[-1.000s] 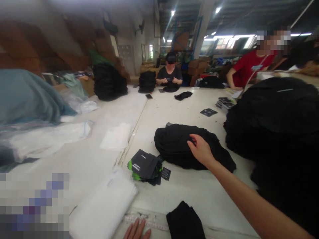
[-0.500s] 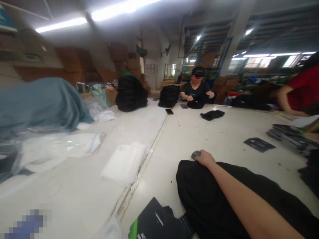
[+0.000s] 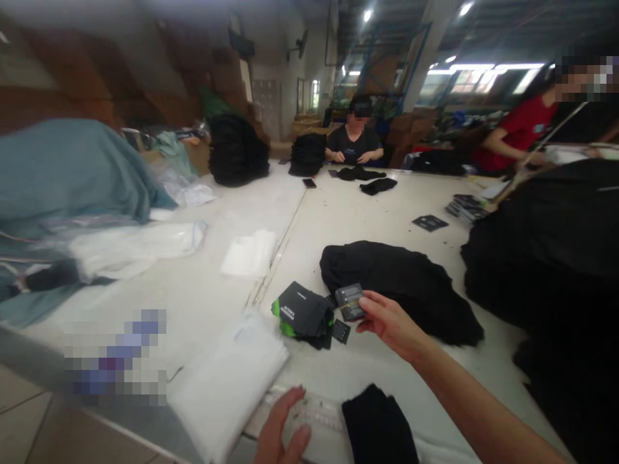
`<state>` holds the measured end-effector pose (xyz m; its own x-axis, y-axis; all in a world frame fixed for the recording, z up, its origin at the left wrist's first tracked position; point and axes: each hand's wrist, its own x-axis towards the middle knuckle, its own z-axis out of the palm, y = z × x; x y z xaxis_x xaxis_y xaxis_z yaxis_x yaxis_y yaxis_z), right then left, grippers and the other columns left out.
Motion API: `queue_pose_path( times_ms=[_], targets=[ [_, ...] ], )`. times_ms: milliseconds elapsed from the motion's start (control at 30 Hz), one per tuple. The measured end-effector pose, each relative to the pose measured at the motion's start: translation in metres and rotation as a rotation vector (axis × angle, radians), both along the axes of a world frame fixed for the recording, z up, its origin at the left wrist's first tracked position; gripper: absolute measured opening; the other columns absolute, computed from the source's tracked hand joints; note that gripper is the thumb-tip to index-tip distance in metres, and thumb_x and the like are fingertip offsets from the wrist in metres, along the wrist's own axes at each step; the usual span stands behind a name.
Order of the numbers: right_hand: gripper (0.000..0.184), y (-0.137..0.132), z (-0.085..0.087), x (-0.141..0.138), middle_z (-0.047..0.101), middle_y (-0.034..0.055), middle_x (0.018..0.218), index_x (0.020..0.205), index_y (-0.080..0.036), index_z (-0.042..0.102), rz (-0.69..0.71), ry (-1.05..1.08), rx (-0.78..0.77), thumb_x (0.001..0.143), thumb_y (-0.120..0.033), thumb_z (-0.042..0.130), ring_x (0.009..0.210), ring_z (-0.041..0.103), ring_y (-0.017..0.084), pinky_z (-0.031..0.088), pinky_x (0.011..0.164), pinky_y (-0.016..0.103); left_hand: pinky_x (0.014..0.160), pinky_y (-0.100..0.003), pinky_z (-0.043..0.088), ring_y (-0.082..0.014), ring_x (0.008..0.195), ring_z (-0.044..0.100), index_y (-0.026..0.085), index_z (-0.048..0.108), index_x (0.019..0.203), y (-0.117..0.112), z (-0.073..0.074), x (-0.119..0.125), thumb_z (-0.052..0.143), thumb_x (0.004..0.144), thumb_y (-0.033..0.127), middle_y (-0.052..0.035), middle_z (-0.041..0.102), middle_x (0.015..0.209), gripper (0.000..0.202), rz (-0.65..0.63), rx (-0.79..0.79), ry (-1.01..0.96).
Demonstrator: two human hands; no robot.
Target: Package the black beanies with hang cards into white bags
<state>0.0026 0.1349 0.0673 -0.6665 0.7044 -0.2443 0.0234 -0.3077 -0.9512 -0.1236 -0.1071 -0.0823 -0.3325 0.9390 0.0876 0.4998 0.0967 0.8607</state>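
Just right of centre in the lower half of the frame, I have the right hand reaching in from the bottom right corner, its grip pinching a small dark card packet between thumb and fingers, held up off the counter with a pale label on its face that is too small for me to read. It looks light and fairly stiff, thin card that could bend at the corners if squeezed, and its smooth face may slip, so I would take it by the flat faces, away from the corners. Just left of it sits a stack of black packets with green edges, with a loose dark tag lying beside the stack and a soft heap of black fabric behind both. At the bottom centre of the frame the left hand lies with its grip spread, near a folded black cloth and a white folded sheet. Farther off, at the top centre, a co-worker sits at the far end of the counter, hands together over black cloth
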Motion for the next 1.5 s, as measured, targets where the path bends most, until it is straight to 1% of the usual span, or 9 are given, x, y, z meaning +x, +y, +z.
queue_pose_path(
  times_ms=[100,267,500,700,900,1000,1133,1367,1500],
  targets=[
    [0.042,-0.057,-0.008,0.023,0.066,0.0065,0.087,0.100,-0.015,0.055,0.093,-0.135,0.150,0.064,-0.031,0.067,0.070,0.061,0.016,0.047,0.056,0.028,0.094,-0.042,0.042,-0.0242,0.119,0.045,0.023,0.024,0.137,0.028,0.055,0.011,0.040,0.085,0.047,-0.0142,0.041,0.134,0.059,-0.040,0.025,-0.634],
    [0.052,-0.107,-0.008,0.058,0.065,0.0024,0.094,0.111,-0.023,0.050,0.225,-0.325,0.537,0.061,-0.017,0.064,0.071,0.060,0.015,0.048,0.065,0.030,0.090,-0.039,0.042,-0.0243,0.104,0.053,0.021,0.034,0.130,0.057,0.096,0.023,0.076,0.059,0.031,-0.0106,0.055,0.116,0.083,-0.519,0.019,-0.727],
    [0.024,-0.140,-0.027,0.082,0.063,0.0039,0.077,0.085,-0.018,0.059,-0.323,-0.380,0.487,0.071,-0.038,0.056,0.068,0.058,0.017,0.047,0.058,0.029,0.094,-0.040,0.039,-0.0225,0.103,0.052,0.019,0.049,0.115,0.030,0.078,0.040,0.064,0.069,0.017,-0.0081,0.056,0.113,0.048,-0.250,0.150,-0.255],
    [0.014,-0.163,-0.057,0.063,0.063,0.0002,0.061,0.067,-0.019,0.061,-0.156,-0.530,0.596,0.071,-0.030,0.052,0.057,0.056,0.016,0.042,0.053,0.026,0.103,-0.042,0.033,-0.0204,0.118,0.042,0.023,0.045,0.122,0.016,0.061,0.042,0.049,0.073,0.006,-0.0073,0.048,0.125,0.052,-0.319,0.233,0.029],
    [0.014,-0.163,-0.074,0.051,0.053,-0.0018,0.049,0.051,-0.021,0.052,-0.236,-0.630,0.652,0.065,-0.025,0.051,0.049,0.047,0.014,0.034,0.052,0.027,0.104,-0.043,0.032,-0.0210,0.120,0.041,0.022,0.045,0.123,0.006,0.055,0.041,0.046,0.068,0.000,-0.0083,0.045,0.128,0.059,-0.365,0.163,0.058],
    [0.013,-0.144,-0.084,0.069,0.054,-0.0008,0.052,0.054,-0.021,0.051,-0.364,-0.671,0.585,0.065,-0.027,0.049,0.052,0.049,0.015,0.036,0.054,0.028,0.102,-0.044,0.035,-0.0224,0.115,0.046,0.021,0.051,0.115,0.004,0.061,0.043,0.056,0.069,0.006,-0.0084,0.052,0.121,0.048,-0.277,0.200,-0.157],
    [0.018,-0.117,-0.089,0.116,0.052,-0.0013,0.047,0.055,-0.020,0.050,-0.467,-0.696,0.398,0.068,-0.032,0.045,0.044,0.048,0.014,0.038,0.045,0.027,0.081,-0.033,0.051,-0.0189,0.095,0.058,0.020,0.049,0.110,0.008,0.073,0.032,0.066,0.069,0.019,-0.0056,0.058,0.108,0.044,0.025,0.125,-0.862],
    [0.016,-0.099,-0.073,0.179,0.065,0.0036,0.062,0.062,-0.017,0.055,-0.180,-0.607,0.053,0.061,-0.032,0.062,0.039,0.056,0.014,0.039,0.035,0.023,0.064,-0.016,0.051,-0.0147,0.092,0.061,0.012,0.055,0.098,0.013,0.078,0.020,0.049,0.065,0.003,-0.0065,0.063,0.095,0.035,-0.011,-0.240,-1.567],
    [0.022,-0.063,-0.075,0.211,0.062,0.0020,0.066,0.071,-0.019,0.052,-0.825,-0.517,0.013,0.054,-0.018,0.067,0.044,0.058,0.014,0.046,0.041,0.025,0.059,-0.015,0.051,-0.0148,0.088,0.061,0.011,0.056,0.099,0.014,0.078,0.026,0.053,0.072,0.018,-0.0075,0.063,0.093,0.028,-0.079,-0.236,-1.666]
  ],
)
